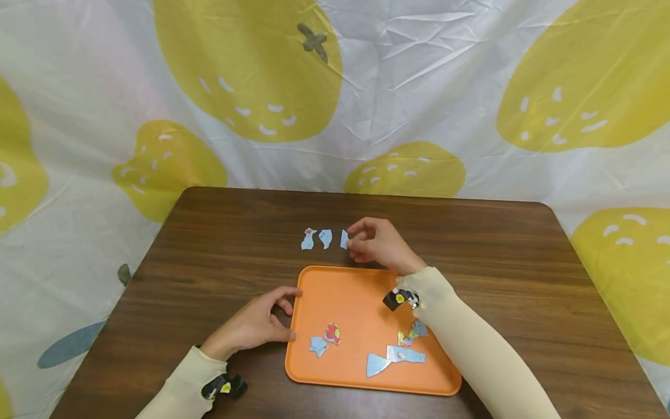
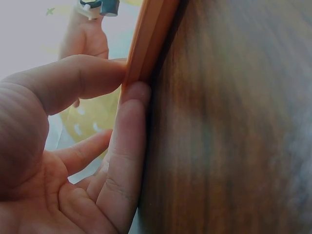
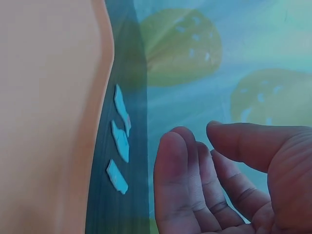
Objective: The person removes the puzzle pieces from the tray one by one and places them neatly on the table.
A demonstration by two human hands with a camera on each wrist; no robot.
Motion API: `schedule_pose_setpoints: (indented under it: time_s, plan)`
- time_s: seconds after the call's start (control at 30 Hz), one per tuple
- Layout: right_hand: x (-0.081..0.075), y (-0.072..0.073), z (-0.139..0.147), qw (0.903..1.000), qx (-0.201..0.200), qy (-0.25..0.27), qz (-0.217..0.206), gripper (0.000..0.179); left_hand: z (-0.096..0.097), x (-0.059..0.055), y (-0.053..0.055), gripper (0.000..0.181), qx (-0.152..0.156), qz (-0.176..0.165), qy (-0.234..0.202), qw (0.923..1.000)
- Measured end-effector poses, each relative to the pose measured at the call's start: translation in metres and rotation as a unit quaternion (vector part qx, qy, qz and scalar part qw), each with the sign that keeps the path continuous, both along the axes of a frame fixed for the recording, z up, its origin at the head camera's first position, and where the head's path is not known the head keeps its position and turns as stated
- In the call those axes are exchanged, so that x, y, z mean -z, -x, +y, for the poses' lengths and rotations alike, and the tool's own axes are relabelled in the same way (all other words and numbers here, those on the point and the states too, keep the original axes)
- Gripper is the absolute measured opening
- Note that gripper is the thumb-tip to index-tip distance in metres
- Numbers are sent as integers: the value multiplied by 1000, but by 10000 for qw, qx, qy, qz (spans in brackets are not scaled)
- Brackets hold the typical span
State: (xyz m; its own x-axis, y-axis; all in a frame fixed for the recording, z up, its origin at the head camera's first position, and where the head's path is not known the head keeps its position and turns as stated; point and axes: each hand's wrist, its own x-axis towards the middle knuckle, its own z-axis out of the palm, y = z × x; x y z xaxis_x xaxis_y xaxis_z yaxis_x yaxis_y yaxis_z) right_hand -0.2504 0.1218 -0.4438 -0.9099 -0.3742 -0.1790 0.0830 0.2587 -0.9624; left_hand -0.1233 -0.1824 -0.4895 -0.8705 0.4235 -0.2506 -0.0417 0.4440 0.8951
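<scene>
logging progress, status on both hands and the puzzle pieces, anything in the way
Left hand touching orange tray, left side; right hand empty, beside three puzzle pieces beyond tray; more pieces on tray; right sleeve hides part of tray.

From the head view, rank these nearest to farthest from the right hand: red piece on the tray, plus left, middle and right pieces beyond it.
1. Right piece, beside the right hand.
2. Middle piece, left of that.
3. Left piece, the row's left end.
4. Red piece, left on the tray.
</scene>
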Motion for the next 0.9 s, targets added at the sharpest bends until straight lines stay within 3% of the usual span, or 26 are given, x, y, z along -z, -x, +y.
schedule_pose_setpoints:
  time_s: [0.2,0.6,0.73,0.9]
  plan:
    - [-4,-12,2,9995,-219,84,191,37,0,1,0,82,9,23,26,10000]
    - [-2,-30,6,9890,-1204,37,861,32,0,1,2,79,13,-57,167,9998]
    - [3,-37,3,9802,-1679,-109,1045,37,0,2,2,79,15,-45,152,9999]
    - [8,-46,-2,9624,-2428,-449,1127,47,1,2,2,78,-22,-69,197,9998]
